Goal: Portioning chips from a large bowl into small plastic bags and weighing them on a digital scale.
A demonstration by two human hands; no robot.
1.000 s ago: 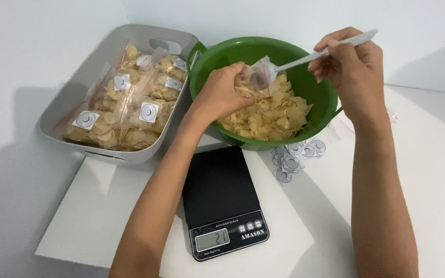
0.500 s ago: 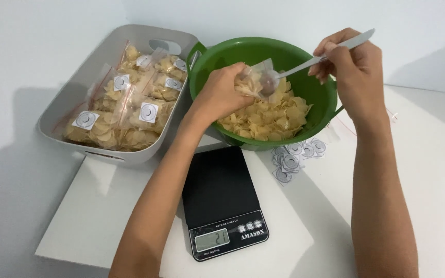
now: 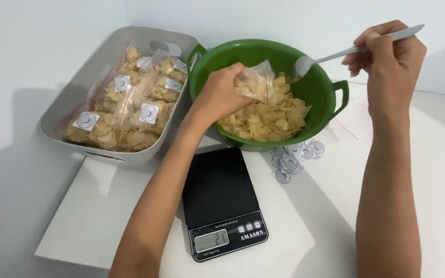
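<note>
Left hand (image 3: 222,95) is over the green bowl (image 3: 315,90), grip closed around a small clear bag (image 3: 256,85) partly filled with pale chips; bag mouth faces right, toward the spoon. Right hand (image 3: 390,54) is raised above the bowl's right rim, grip clenched on the handle of a white plastic spoon (image 3: 351,50). Spoon head hangs just clear of the bag, apparently empty.

Bowl holds a large heap of loose chips (image 3: 269,116), so plenty is left to portion out. Grey tub (image 3: 63,110) to the left holds a good number of filled bags (image 3: 124,113), each bearing a round sticker: that portion looks done. More round stickers (image 3: 294,154) lie loose on the white worktop (image 3: 310,221) beside the bowl, unused.

Black kitchen scale (image 3: 220,198) sits in front of the bowl, platform bare, display lit. Judgement: work is mid-run; the bag in hand is not yet full, weighed or labelled.
</note>
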